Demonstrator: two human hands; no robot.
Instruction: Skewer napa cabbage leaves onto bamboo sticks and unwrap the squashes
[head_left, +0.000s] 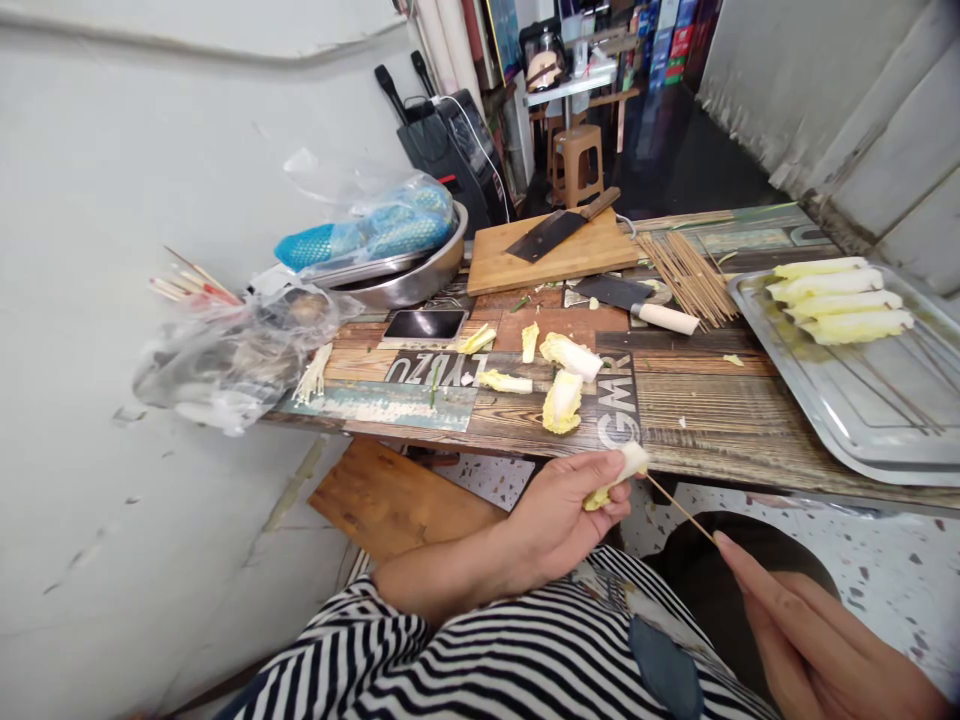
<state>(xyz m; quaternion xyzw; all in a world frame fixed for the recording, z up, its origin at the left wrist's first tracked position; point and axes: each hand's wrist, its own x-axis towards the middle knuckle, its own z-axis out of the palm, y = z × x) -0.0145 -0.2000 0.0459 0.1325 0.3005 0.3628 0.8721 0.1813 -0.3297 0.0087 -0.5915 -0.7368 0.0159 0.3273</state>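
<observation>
My left hand (566, 515) is closed around a rolled cabbage leaf (632, 460), its white end showing past the thumb. In my right hand (810, 625) a thin wooden skewer (681, 508) is pinched between the fingers, its far tip at the roll's white end. How deep the tip sits I cannot tell. Just beyond my left hand, loose cabbage leaves (562, 402) lie on the plank-patterned table (517, 415). At the right, a metal tray (885, 400) carries several cabbage rolls (844, 300) side by side, with skewers reaching toward me.
A cleaver (551, 235) rests on a cutting board (487, 265); a second knife (667, 318) lies beside a skewer pile (686, 275). Left are a phone (426, 325), enoki mushrooms (313, 375), plastic bags (225, 360) and a metal basin (420, 285). A wall (112, 400) borders the left.
</observation>
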